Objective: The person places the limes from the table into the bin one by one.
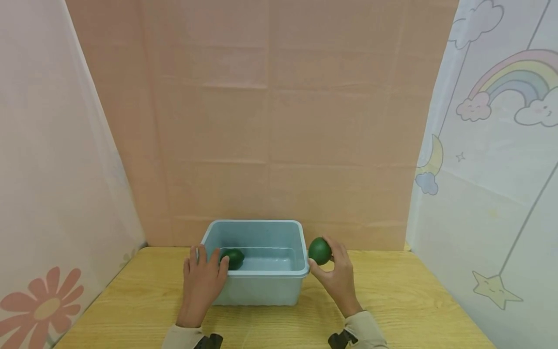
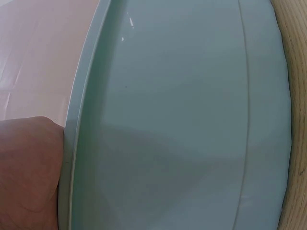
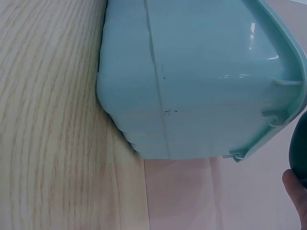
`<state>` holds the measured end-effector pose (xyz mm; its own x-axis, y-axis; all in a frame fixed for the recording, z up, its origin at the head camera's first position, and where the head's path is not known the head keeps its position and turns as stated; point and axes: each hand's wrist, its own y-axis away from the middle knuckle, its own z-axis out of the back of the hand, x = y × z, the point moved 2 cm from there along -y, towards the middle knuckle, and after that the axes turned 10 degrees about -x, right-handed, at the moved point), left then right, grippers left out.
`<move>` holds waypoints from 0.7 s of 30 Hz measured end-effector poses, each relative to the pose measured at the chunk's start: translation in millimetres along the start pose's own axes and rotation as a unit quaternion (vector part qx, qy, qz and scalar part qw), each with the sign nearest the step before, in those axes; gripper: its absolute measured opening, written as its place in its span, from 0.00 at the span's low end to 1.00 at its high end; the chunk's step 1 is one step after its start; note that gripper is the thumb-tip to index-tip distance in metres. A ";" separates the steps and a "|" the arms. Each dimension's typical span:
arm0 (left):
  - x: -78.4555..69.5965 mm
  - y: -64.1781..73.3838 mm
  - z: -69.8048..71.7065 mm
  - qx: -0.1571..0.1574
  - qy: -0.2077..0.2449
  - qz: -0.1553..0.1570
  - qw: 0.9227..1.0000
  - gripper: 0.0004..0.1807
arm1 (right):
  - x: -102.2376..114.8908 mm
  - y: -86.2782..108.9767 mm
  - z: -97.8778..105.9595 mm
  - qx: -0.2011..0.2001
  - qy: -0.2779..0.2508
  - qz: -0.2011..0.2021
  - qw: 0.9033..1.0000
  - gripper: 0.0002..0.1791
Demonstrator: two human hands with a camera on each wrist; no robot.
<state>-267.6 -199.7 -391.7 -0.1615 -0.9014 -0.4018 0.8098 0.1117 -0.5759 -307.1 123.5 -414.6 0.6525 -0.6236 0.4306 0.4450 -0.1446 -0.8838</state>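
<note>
A light blue plastic bin (image 1: 261, 291) stands on the wooden table. My left hand (image 1: 202, 286) rests over its front left corner, fingers spread and fairly straight, with the thumb across the front rim. In the left wrist view, part of that hand (image 2: 29, 172) lies against the rim. Inside the bin, close to these fingers, lies a dark green egg-shaped fruit (image 1: 236, 259), partly covered by the hand. Just outside the right rim, my right hand (image 1: 337, 276) pinches a second dark green egg-shaped fruit (image 1: 319, 251) between thumb and fingers. Only an edge of this fruit (image 3: 300, 148) shows in the right wrist view.
The wooden table (image 1: 392, 300) extends to both sides of the bin. An orange-tan sheet (image 1: 270, 121) hangs behind it. Pale printed curtains flank the table, with a flower on the left curtain (image 1: 48, 305) and a rainbow on the right curtain (image 1: 501, 194).
</note>
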 end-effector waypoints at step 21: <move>-0.2 0.3 0.9 0.002 0.001 -0.004 1.000 0.25 | 7.7 0.7 -2.2 0.016 -0.020 0.016 1.000 0.39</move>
<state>-266.9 -199.9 -391.2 -0.1684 -0.9015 -0.3987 0.8106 0.1035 -0.5764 -303.1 117.0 -412.3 0.6898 -0.5966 0.4102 0.4428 -0.1007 -0.8910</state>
